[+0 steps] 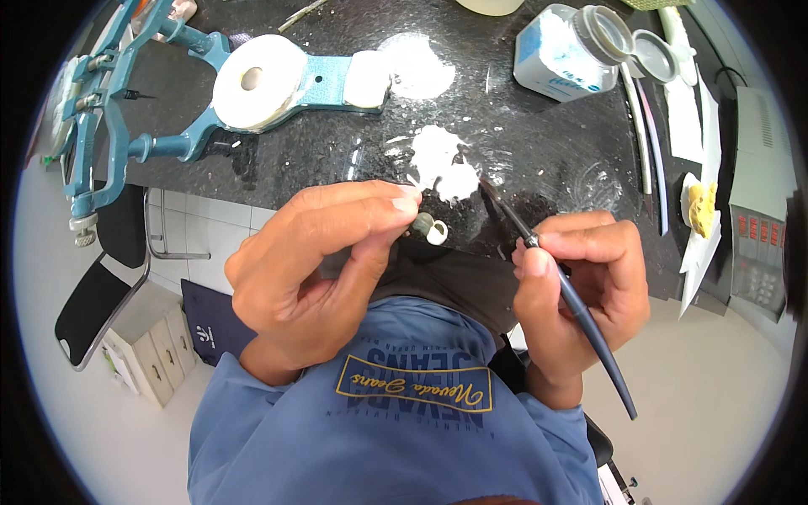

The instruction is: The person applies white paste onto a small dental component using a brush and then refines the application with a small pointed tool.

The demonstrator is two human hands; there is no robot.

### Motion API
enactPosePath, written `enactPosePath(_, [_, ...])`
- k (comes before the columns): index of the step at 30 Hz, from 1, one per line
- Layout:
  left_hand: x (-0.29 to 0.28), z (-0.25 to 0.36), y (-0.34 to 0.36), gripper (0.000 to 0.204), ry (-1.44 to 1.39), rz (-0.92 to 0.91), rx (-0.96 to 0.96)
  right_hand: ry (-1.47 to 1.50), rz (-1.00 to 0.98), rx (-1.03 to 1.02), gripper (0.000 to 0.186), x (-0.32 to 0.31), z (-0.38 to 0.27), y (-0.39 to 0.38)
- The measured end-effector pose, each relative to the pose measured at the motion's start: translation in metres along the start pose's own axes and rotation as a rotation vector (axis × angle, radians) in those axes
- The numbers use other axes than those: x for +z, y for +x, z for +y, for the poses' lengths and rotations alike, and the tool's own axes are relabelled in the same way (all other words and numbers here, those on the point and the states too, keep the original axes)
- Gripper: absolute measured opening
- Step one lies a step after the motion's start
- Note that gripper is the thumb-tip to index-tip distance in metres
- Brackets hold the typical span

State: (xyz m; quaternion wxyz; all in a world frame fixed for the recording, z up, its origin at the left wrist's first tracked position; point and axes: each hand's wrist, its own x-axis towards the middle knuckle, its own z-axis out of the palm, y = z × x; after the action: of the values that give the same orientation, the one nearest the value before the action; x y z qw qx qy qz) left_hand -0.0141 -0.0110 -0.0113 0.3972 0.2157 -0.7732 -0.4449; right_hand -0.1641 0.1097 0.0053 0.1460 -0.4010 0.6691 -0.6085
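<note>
My right hand is closed around a slim brush with a dark blue handle, held like a pen. Its dark tip points up and left, close to a patch of white powder on the black tabletop. My left hand is closed in a pinch, thumb against fingertips, near the table's front edge. At those fingertips is a small grey-and-white piece with a ring-like white end, like a dental crown. The fingers hide part of it.
A blue dental articulator with a round white plate stands at the far left. Another powder patch lies beside it. An open jar of white powder sits at the far right. Thin sticks and a grey device with buttons are further right.
</note>
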Motion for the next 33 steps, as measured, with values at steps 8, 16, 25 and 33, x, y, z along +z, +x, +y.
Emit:
enactPosePath(8, [-0.001, 0.003, 0.0, 0.017, 0.016, -0.023, -0.028, -0.044, 0.041, -0.058, 0.017, 0.003, 0.005, 0.002])
enactPosePath(16, [0.0, 0.003, 0.002, 0.016, 0.004, -0.028, -0.04, -0.009, 0.115, 0.045, 0.016, 0.003, 0.0, 0.0])
enactPosePath(25, [0.0, 0.005, 0.003, 0.017, 0.02, -0.012, -0.029, 0.019, 0.053, 0.002, 0.019, -0.003, 0.001, -0.002])
enactPosePath(33, [-0.001, 0.004, 0.009, 0.023, 0.061, -0.014, 0.02, 0.169, -0.271, -0.295, 0.033, -0.022, 0.009, 0.004])
